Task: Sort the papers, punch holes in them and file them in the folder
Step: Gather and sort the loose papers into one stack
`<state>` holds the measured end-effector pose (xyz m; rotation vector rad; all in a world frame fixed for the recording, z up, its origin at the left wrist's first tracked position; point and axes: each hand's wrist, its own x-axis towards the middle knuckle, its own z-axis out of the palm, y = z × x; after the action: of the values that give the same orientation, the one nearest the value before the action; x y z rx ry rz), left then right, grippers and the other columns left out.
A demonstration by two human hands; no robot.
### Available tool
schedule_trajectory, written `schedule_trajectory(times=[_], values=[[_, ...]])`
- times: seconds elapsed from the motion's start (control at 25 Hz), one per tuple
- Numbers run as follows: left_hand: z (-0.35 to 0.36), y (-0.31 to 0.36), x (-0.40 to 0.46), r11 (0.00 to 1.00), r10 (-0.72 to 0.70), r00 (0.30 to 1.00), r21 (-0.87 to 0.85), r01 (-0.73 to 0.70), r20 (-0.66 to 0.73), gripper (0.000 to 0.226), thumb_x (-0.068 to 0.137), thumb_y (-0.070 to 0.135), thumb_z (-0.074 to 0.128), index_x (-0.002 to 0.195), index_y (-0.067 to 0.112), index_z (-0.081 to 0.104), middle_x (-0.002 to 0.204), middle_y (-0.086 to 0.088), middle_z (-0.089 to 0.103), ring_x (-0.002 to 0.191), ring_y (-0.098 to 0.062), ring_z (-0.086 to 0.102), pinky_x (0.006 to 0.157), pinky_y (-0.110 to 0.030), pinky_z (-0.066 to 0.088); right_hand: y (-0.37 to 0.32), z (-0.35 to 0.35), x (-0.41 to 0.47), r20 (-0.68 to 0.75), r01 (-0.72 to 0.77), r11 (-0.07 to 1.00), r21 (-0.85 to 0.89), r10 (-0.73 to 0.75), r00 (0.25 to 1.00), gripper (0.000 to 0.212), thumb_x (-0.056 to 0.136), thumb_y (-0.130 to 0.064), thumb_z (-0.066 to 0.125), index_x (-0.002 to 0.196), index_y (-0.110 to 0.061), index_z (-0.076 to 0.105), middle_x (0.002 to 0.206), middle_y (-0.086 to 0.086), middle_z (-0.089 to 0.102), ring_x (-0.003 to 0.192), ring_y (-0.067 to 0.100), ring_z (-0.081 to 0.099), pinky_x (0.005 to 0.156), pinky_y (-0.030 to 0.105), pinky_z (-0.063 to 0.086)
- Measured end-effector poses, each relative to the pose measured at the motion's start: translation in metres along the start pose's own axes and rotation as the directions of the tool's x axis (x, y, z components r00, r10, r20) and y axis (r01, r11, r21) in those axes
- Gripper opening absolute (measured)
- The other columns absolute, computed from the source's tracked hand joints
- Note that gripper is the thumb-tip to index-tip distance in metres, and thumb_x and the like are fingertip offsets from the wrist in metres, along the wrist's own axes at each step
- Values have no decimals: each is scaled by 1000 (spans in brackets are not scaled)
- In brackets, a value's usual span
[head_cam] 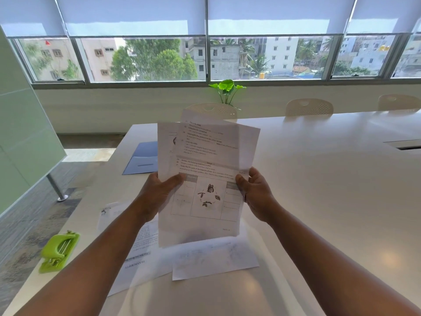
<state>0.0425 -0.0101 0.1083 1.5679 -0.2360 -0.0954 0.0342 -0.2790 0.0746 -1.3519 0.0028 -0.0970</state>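
Both hands, left hand (157, 192) and right hand (255, 192), pinch fanned worksheets (205, 169) by side edges; square edges on desk (319, 179) before the hole punch (59, 250).

We note thin, translucent paper sheets (205, 169), matt, printed. Table (319, 179): smooth white, glossy, with light reflections. Punch (59, 250): lime plastic with metal parts. Folder (143, 159): blue, matt card. Chairs (308, 107): perforated cream plastic. Floor (27, 224): rough carpet.
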Motion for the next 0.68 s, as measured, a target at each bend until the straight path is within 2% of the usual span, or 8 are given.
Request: schedule_trajectory(times=[0.2,0.32,0.44,0.56,0.68], values=[[7,2,-4,996,59,998,74,-57,-32,42,79,31,80,117,18,68,108,-4,77,99,-26,75,84,-46,62,-12,5,-10,-7,60,998,-32,-61,998,16,100,-2,58,114,-8,50,110,20,74,100,41,72,87,56,59],[10,1,-4,991,104,991,90,-97,-85,31,82,26,80,110,23,69,106,-1,78,96,-23,75,76,-37,63,-16,5,-10,-17,95,994,-61,-96,995,10,98,-3,62,104,-8,55,109,23,74,98,40,73,87,58,59],[15,5,-3,983,163,973,109,-146,-165,25,83,32,79,105,28,69,102,4,77,89,-20,75,67,-27,61,-20,6,-11,-38,147,988,-36,-148,988,8,98,-6,63,100,-6,56,105,24,73,93,38,73,82,53,61],[13,5,-3,978,205,955,85,-191,-213,32,82,38,80,110,26,70,104,1,76,93,-22,74,73,-35,63,-21,6,-14,-18,162,987,-17,-162,987,10,95,-2,66,98,-6,57,94,14,75,84,28,74,75,43,61],[16,-5,-8,984,176,961,16,-177,-214,39,80,39,82,113,21,71,106,-2,77,96,-26,73,80,-41,63,-11,5,-18,46,90,989,-121,-85,995,23,89,0,73,111,-3,67,106,13,78,98,34,74,89,50,60]])
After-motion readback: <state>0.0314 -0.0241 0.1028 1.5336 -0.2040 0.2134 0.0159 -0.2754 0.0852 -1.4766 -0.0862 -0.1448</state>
